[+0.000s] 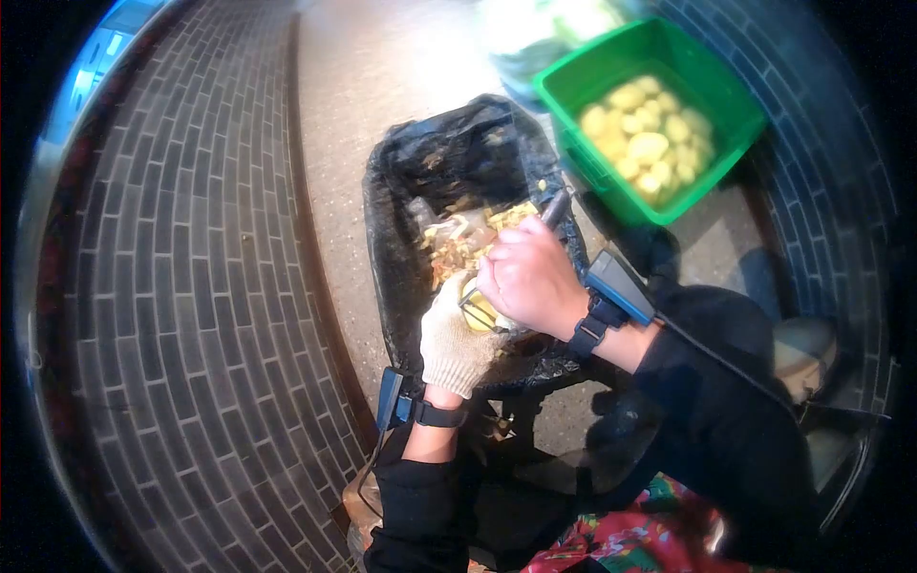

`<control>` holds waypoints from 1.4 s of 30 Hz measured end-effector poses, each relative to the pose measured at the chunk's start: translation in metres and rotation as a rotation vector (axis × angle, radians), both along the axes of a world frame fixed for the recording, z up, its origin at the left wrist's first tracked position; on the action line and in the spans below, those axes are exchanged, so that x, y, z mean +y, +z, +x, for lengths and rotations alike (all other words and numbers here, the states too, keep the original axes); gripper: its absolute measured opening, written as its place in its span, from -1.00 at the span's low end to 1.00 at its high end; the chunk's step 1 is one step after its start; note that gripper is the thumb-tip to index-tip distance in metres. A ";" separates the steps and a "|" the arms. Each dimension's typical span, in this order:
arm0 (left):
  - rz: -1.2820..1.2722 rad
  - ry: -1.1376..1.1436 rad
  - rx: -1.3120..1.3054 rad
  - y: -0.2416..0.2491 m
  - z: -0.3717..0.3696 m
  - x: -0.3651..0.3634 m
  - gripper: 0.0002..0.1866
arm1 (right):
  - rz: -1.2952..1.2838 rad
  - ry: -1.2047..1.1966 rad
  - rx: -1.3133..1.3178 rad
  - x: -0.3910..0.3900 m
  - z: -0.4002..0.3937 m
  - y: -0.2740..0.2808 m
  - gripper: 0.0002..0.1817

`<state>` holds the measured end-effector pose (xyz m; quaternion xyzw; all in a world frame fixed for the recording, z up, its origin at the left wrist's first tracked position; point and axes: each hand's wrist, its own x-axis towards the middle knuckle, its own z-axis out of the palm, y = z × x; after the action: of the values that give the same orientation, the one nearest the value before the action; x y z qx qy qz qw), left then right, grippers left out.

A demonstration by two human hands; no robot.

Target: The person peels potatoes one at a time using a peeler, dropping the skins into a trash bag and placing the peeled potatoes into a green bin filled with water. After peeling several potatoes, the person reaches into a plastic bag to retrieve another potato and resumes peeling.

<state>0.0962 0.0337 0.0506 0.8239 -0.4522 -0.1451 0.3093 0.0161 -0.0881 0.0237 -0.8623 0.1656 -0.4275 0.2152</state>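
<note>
My left hand (457,336), in a pale knitted glove, is wrapped round a yellow peeled potato (480,310) above the near part of a black-lined bin. Bare and closed, my right hand (535,277) grips a tool with a dark handle (555,207); its working end lies against the potato and is mostly hidden by my fingers. The two hands are touching or nearly so. Peelings and scraps (458,244) lie in the black bag (384,258) just beyond them.
A green crate (611,196) holding several peeled potatoes (648,146) stands at the upper right. Behind it is a blurred pale heap in a bag (549,33). Brick-patterned surfaces (205,258) run along both sides. Red flowered cloth (621,535) shows at the bottom.
</note>
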 end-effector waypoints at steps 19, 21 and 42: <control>-0.025 -0.104 0.447 0.007 0.017 0.005 -0.47 | -0.083 -0.032 0.034 -0.027 -0.007 0.014 -0.63; -0.037 -0.077 0.517 -0.008 0.020 0.007 -0.48 | -0.112 0.038 0.058 -0.018 -0.007 0.014 -0.64; 0.000 -0.101 0.605 -0.013 0.014 0.006 -0.42 | -0.111 0.131 0.038 -0.014 -0.007 -0.002 -0.69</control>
<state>0.1102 0.0401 0.0372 0.7199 -0.3798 -0.3990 0.4223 0.0092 -0.1018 0.0219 -0.8898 0.0888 -0.4048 0.1914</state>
